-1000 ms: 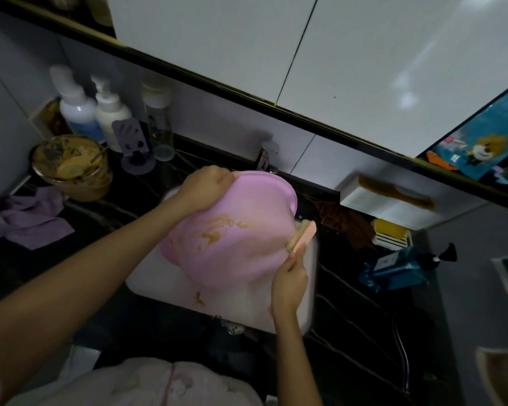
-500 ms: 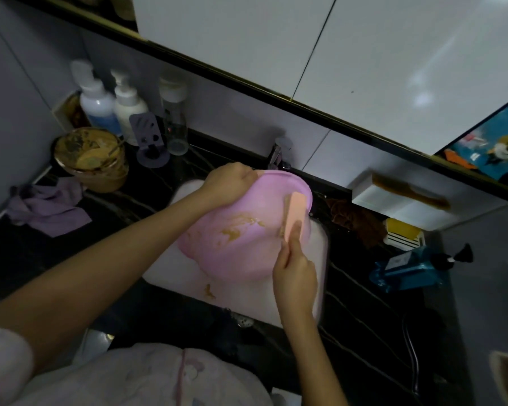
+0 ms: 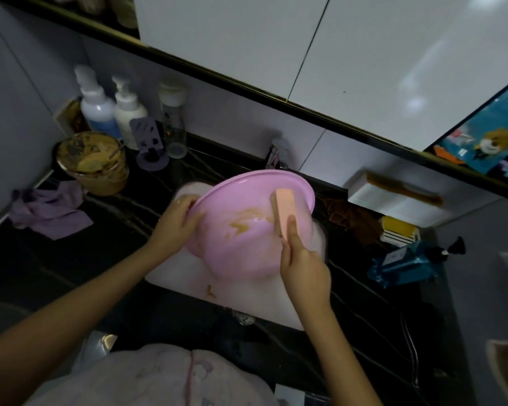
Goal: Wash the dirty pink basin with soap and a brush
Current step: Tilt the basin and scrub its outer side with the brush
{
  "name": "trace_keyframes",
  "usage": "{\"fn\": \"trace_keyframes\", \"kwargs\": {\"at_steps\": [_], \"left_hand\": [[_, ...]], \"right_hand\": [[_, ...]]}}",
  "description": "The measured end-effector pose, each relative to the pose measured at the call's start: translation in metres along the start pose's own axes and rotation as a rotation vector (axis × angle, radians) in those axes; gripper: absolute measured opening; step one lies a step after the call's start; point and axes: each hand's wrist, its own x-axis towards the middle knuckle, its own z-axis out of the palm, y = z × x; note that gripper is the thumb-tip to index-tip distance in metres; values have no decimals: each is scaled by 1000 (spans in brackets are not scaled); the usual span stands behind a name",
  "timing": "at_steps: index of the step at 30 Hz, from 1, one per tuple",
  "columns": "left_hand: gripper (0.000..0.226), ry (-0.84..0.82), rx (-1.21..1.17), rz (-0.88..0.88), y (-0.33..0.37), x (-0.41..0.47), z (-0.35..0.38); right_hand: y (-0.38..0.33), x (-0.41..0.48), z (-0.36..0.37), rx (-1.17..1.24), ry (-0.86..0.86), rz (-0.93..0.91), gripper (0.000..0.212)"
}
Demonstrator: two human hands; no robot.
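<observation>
1. Left hand (image 3: 178, 222) grips the basin (image 3: 247, 253) by its left rim, fingers curled over the edge
2. Right hand (image 3: 304, 268) holds the brush (image 3: 283, 210), forefinger straight along its back, bristles against the basin's brown-smeared surface
3. Basin stands tilted in the white sink (image 3: 173, 273)

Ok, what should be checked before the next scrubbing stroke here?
1. Left hand grip on pink basin rim: ok.
2. Basin tilted over the sink: ok.
3. Right hand holds brush against basin's inner wall: ok.
4. Brown smear gone: not ok, it's beside the brush.
5. Soap on brush: cannot tell.
6. Tap running: cannot tell.
</observation>
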Motion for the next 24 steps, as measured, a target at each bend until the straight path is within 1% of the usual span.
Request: {"fn": "trace_keyframes", "kwargs": {"at_steps": [2,3,4,6,8,11,12,14,15,16,17,18,19,20,21,24], "left_hand": [[29,-31,-40,-139,-22,-20,5],[24,-42,-46,-174,-27,-25,8],[24,-59,-37,-201,-24,-26,10],[28,-91,-15,-232,-12,-22,13],[31,-72,-13,-206,2,-11,18],[35,-33,51,-110,33,7,32],[37,-19,66,-67,44,11,37],[41,22,114,-15,61,18,42],[44,42,138,-11,64,21,42],[48,56,152,-13,64,24,42],[51,63,154,-19,63,25,40],[53,58,152,-21,62,25,39],[54,43,147,-16,64,25,40],[55,33,146,-12,64,25,41],[56,26,145,-14,66,24,41],[51,1,123,-49,64,25,37]], "right_hand": [[7,4,-5,-1,28,20,54],[9,4,-5,-9,30,28,53],[12,3,-8,-22,20,27,53],[18,5,-12,-3,3,43,53],[30,9,-17,35,-4,73,52],[36,7,-15,18,51,94,51],[32,0,-11,-4,63,58,52],[22,-17,-3,-28,24,-66,53],[24,-23,-4,-20,0,-117,54],[31,-22,-7,-53,25,-143,53],[43,-13,-12,-79,42,-116,51],[55,0,-16,-70,40,-17,49],[62,11,-20,-11,17,92,49],[60,17,-20,49,4,153,50],[53,17,-19,98,7,150,50],[32,-8,-11,64,-60,-138,53]]}}
